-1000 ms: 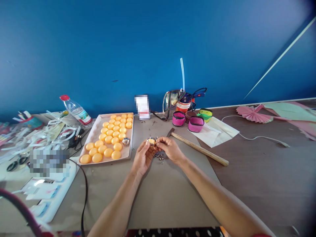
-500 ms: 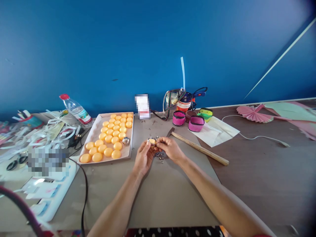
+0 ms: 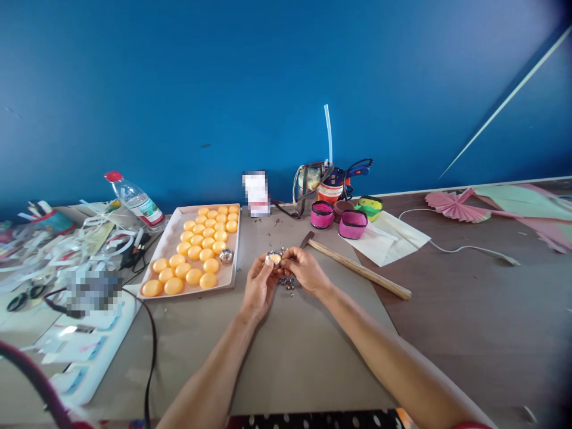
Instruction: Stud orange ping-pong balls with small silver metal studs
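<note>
Between the fingers of my left hand (image 3: 258,283) sits an orange ball (image 3: 276,258) partly covered with shiny silver pieces. My right hand (image 3: 304,271) is closed in a pinch at the ball's right side; whatever its fingertips hold is too small to make out. Loose small silver pieces (image 3: 286,282) lie on the grey mat (image 3: 308,363) just below the hands, and a few more show behind the ball. To the left, a shallow white tray (image 3: 235,268) carries rows of plain orange balls (image 3: 193,276) and one silver-covered ball (image 3: 226,256).
A wooden-handled hammer (image 3: 361,269) lies right of my hands. Behind it stand pink mesh-sided containers (image 3: 353,224) beside white paper (image 3: 384,244). A water bottle (image 3: 145,207), a dark cable (image 3: 154,351) and clutter occupy the left. A pink paper fan (image 3: 458,207) lies far right.
The camera view has shifted slightly. Both hands stay at the ball, with only small finger movement and the ball tilted a little.
</note>
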Available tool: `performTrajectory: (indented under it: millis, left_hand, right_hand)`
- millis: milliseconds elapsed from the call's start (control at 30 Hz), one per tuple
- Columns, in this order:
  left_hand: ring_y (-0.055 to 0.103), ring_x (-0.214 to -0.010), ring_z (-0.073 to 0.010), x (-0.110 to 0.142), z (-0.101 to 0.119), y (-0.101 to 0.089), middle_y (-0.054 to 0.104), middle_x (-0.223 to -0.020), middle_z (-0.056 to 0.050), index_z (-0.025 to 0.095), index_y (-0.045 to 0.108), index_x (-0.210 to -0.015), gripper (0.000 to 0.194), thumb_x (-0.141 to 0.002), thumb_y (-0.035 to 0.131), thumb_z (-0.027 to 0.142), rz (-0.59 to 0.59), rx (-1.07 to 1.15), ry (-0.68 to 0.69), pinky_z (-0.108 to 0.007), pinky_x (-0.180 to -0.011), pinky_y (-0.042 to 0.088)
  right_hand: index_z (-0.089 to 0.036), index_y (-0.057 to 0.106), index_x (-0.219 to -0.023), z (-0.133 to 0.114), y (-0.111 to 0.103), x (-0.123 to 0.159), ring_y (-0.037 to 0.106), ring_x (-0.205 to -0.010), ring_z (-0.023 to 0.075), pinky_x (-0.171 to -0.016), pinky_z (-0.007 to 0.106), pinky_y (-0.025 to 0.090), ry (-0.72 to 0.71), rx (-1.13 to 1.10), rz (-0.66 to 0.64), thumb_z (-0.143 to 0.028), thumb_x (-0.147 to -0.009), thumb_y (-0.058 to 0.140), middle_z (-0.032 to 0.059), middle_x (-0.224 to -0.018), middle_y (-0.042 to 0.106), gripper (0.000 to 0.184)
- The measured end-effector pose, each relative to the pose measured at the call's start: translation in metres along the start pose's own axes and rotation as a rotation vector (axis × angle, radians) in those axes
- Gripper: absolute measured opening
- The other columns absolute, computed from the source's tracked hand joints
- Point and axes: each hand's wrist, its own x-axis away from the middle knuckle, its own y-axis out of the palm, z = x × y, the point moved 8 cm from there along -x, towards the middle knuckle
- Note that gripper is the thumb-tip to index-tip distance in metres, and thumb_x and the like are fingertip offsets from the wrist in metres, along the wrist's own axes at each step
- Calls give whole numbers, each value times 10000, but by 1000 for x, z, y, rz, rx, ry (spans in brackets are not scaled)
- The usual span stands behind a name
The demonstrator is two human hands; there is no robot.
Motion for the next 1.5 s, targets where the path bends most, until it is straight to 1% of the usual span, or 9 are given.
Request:
performTrajectory:
  millis: [167,300,467,633,767,1100,1200,1367,1500]
  left_hand:
    - [597,-653,-117,-2,-4,-5,645,-774,-39,137,603,-848,191,-795,587,319,-1,63,-97,-248,-679,470]
    - [599,-639,-111,-3,-7,-6,653,-784,-49,133,606,-856,193,-790,594,314,-10,101,-153,-235,-658,480]
    - [594,-625,-104,-5,-5,-13,660,-770,-67,119,612,-812,213,-784,595,329,57,192,-168,-229,-654,491]
    - [589,-622,-106,-5,-4,-13,652,-768,-70,124,608,-776,216,-801,565,334,43,225,-196,-235,-651,496]
    - [586,-619,-114,-4,-6,-10,644,-756,-69,126,605,-774,222,-803,555,340,17,226,-217,-245,-640,496]
    - [588,-619,-114,-5,-8,-10,649,-757,-70,124,611,-796,222,-813,541,334,-3,237,-221,-247,-641,498]
    - [590,-615,-112,-5,-8,-11,652,-749,-68,124,614,-787,221,-806,552,336,10,239,-229,-246,-644,500]
    - [596,-617,-117,-6,-9,-12,658,-747,-76,111,626,-802,253,-815,536,348,7,232,-235,-251,-652,504]
    - [600,-623,-122,-6,-9,-10,667,-752,-81,108,631,-809,260,-818,531,347,-5,214,-229,-254,-656,504]
  right_hand:
    - [-194,473,-703,-4,2,0,416,-482,78,-542,232,364,24,-117,-97,-324,-640,644,-73,-530,465,223]
    - [-181,562,-709,-21,-15,0,467,-568,109,-594,248,377,-158,373,41,-252,-718,550,-18,-632,541,73]
    - [-167,637,-838,-31,-13,6,553,-796,153,-728,255,392,-369,880,119,-156,-790,450,59,-841,599,193]
    - [-177,625,-970,-16,-3,8,545,-890,198,-786,308,340,-310,1372,39,-171,-802,465,97,-964,598,232]
    - [-172,628,-891,-5,-1,5,548,-882,201,-759,308,314,-222,1521,-28,-162,-788,474,102,-952,606,185]
    - [-157,619,-801,-16,-1,5,562,-786,163,-739,295,303,-334,1358,16,-140,-808,428,83,-849,638,192]
    - [-175,615,-780,-25,-5,6,551,-776,149,-724,272,334,-345,1028,34,-164,-805,422,46,-817,632,195]
    - [-184,600,-776,-15,-13,-1,489,-568,113,-570,239,368,-131,336,18,-264,-723,521,-23,-618,560,124]
    - [-185,575,-753,-15,-9,0,466,-542,96,-558,239,373,-106,63,-2,-302,-676,604,-34,-603,550,143]
